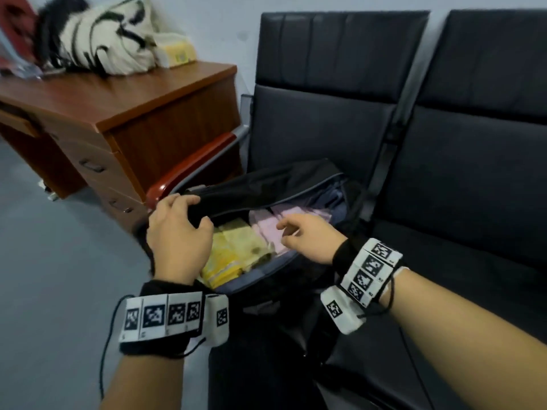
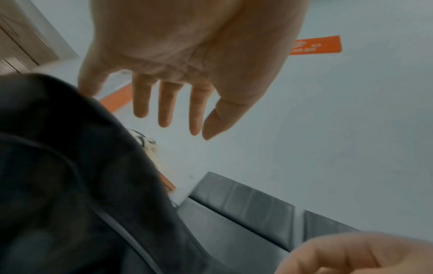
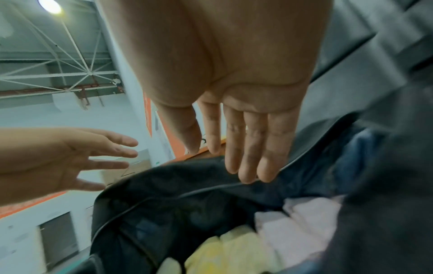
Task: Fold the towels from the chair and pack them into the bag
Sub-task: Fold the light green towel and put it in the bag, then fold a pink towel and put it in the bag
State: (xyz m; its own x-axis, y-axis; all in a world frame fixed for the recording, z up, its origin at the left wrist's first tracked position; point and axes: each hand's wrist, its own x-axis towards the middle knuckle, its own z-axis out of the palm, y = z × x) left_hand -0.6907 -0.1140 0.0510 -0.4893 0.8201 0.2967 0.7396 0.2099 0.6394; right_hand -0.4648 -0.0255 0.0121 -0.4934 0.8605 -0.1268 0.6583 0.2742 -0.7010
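A black bag (image 1: 266, 184) stands open on the black chair seat (image 1: 310, 128). Inside it lie a folded yellow towel (image 1: 228, 250) on the left and a folded pink towel (image 1: 266, 232) on the right; both also show in the right wrist view, pink towel (image 3: 304, 222) and yellow towel (image 3: 229, 250). My left hand (image 1: 192, 211) hovers at the edge of the bag's flap (image 3: 175, 185) with its fingers (image 2: 164, 111) straight and holding nothing. Just above the pink towel, my right hand (image 1: 285, 229) has its fingers (image 3: 248, 157) extended and holds nothing.
A wooden desk (image 1: 118, 108) with drawers stands to the left, carrying a striped cloth bag (image 1: 103, 37) and a yellow pack (image 1: 177, 53). A red armrest (image 1: 189, 170) borders the bag's left side. A second black seat (image 1: 473, 173) lies to the right. Grey floor (image 1: 44, 261) spreads at left.
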